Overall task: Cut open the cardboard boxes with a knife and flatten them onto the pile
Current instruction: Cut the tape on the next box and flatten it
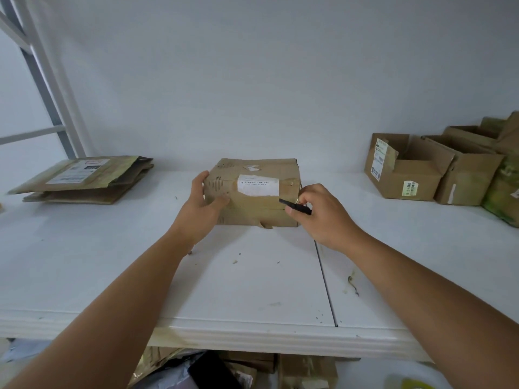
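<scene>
- The closed cardboard box [254, 192] sits at the middle of the white table [252, 276], straight ahead at twelve o'clock, its white label [257, 184] facing up toward me.
- My left hand [200, 204] grips the box's left end, at its nine o'clock: fingers curled over the top edge, thumb pressed on the near face.
- My right hand [320, 214] is at the box's three o'clock corner, fingers curled round a small black knife [295, 206]. Its dark tip points toward nine o'clock across the near top edge of the box.
- My hands are apart, one at each end of the box.
- The pile of flattened cardboard [84, 179] lies well apart at my ten o'clock, by the wall.
- At my two o'clock stand several open boxes [407, 169], touching one another in a row.
- Small scraps and marks dot the table near me.
</scene>
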